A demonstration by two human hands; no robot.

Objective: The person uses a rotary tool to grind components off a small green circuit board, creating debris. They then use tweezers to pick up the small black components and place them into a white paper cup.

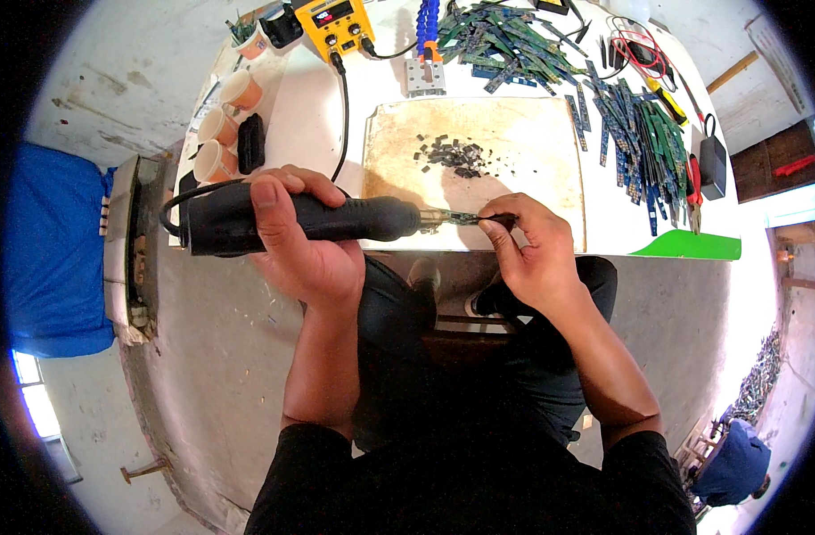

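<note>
seemingly heat gun (336,218) beside strip (462,217)

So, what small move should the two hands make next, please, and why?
Perhaps the left hand and right hand should shift slightly forward, toward the loose dark chips: the black heat gun points at the green strip, which appears near the front edge of the board, so pieces might fall off.

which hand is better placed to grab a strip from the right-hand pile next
Right, probably: the right hand is nearer the right-hand pile of strips, though it pinches a small dark item. The left hand is farther off and wrapped around a bulky black tool.
</note>
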